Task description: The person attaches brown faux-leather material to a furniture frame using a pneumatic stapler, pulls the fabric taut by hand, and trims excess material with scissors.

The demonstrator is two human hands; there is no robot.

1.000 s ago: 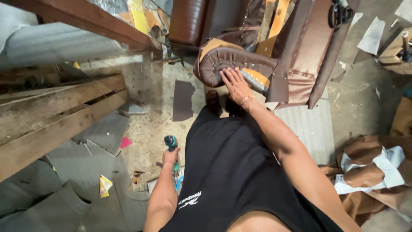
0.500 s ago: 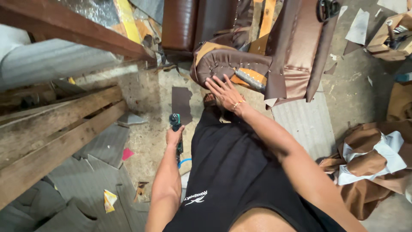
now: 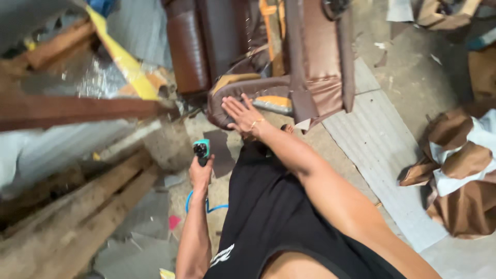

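chair cover (image 3: 320, 67): glossy brown leatherette | planks (image 3: 77, 227): rough wood | floor (image 3: 408, 77): matt concrete

Soft, even daylight with faint shadows; left edge smeared by motion blur.

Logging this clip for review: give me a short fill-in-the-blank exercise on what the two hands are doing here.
1. The left hand grips a teal-and-black ____.
2. A ____ hose hangs below that hand.
3. The right hand lies flat, fingers spread, on the brown ____ piece of the chair.
4. The person wears a ____ shirt.

Missing words: tool; blue; padded; black
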